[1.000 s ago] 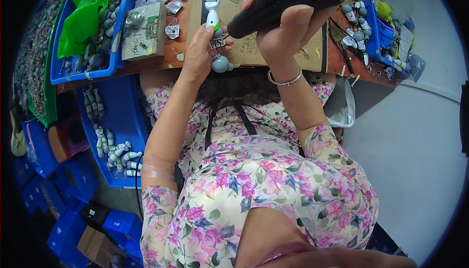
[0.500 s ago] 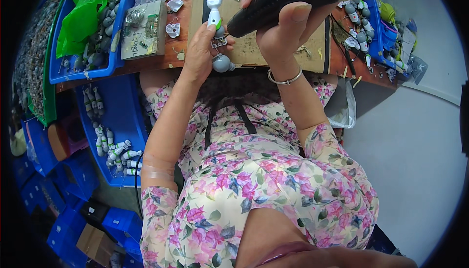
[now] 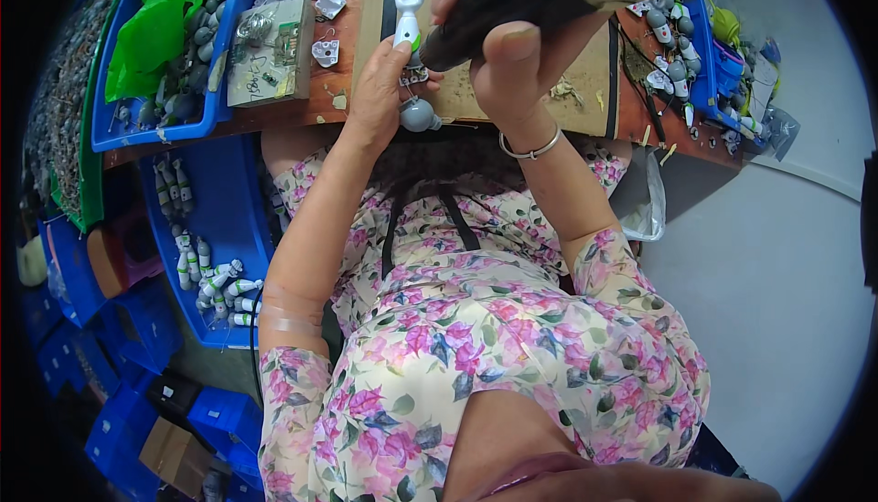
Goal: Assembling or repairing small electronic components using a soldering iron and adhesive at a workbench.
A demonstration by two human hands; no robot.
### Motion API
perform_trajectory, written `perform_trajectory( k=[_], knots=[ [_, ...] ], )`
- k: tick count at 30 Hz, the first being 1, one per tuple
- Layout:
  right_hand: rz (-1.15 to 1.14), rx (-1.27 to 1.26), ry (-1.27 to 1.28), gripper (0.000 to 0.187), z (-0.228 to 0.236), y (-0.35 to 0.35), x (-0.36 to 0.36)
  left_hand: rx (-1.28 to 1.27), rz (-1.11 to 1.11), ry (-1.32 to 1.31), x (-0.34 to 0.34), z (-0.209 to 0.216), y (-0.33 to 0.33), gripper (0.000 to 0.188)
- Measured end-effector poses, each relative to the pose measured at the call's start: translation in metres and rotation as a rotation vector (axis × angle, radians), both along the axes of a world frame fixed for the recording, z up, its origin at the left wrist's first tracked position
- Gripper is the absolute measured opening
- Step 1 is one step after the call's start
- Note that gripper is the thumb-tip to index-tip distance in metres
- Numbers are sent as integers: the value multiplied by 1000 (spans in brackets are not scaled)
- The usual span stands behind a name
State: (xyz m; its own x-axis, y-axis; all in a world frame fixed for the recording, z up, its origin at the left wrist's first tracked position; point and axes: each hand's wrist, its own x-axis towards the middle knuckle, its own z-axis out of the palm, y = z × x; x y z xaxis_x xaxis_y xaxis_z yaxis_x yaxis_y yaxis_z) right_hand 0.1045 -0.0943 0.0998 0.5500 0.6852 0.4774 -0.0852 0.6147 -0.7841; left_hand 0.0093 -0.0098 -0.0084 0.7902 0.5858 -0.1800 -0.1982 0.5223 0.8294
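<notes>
My left hand (image 3: 382, 90) is closed round a small white plastic device (image 3: 407, 22) with a green band, held over the near edge of the workbench. Part of its inside shows below the band, and a round grey piece (image 3: 418, 115) hangs beneath my fingers. In my right hand (image 3: 517, 77) is a thick black electric screwdriver (image 3: 517, 1) with tan tape round its back end. It slants down to the left, and its front end is right at the device's opened part. The tool hides most of my right fingers, and its bit is hard to make out.
On the left stand a blue bin (image 3: 219, 104) of grey parts and a box (image 3: 270, 54) holding small metal pieces. White shells (image 3: 326, 52) lie beside it. A lower blue tray (image 3: 224, 228) holds several white-and-green devices. More parts and a blue bin (image 3: 702, 72) are at right.
The screwdriver and my right hand have shifted slightly left and down toward the device. The device has moved slightly right, and the round grey piece has risen a little.
</notes>
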Motion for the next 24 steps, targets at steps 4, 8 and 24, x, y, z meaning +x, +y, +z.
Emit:
perform_trajectory(
  k=[4, 8, 24],
  knots=[
    [386, -261, -130, 50, -158, -26, 36, 183, -8, -82, 11, 0, 1, 38],
    [371, -237, -114, 51, -124, -20, 25, 230, 51, -154, 9, 0, 0, 37],
    [-152, 51, -300, 61, -28, -1, 0, 14, -7, -47, 4, -13, 2, 40]
  ],
)
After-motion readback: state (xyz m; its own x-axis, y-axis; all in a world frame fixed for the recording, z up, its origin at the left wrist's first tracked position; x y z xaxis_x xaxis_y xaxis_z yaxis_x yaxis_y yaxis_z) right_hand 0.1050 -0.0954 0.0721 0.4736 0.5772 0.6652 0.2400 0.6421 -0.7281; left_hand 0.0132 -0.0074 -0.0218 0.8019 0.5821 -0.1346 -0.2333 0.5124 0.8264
